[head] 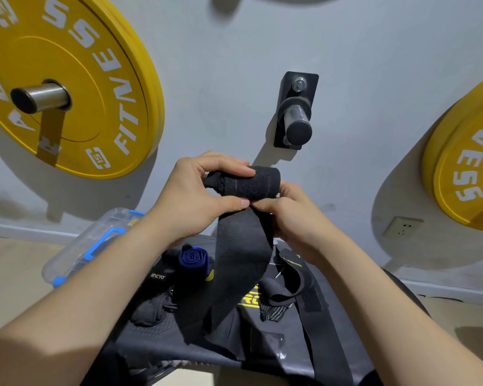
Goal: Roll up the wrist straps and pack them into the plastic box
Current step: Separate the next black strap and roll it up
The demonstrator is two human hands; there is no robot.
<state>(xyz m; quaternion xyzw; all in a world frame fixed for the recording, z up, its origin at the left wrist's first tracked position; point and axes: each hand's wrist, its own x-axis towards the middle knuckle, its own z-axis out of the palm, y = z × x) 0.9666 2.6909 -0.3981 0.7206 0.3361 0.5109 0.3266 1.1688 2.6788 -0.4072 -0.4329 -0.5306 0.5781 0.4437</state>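
A black wrist strap (243,246) is held up in front of me, its top wound into a roll (251,182) and its loose tail hanging down to the bench. My left hand (195,196) grips the roll's left end, thumb below and fingers over the top. My right hand (293,215) pinches the roll from the right and underneath. A blue strap (193,260), rolled up, lies on the bench below. The clear plastic box (92,243) with blue latches stands at the left, beyond my left forearm.
More black straps and gloves (287,288) lie on the black bench (156,330). Yellow weight plates (67,79) hang on wall pegs at left and right (468,174); a bare peg (296,118) sticks out straight ahead. A wall socket (403,227) sits low right.
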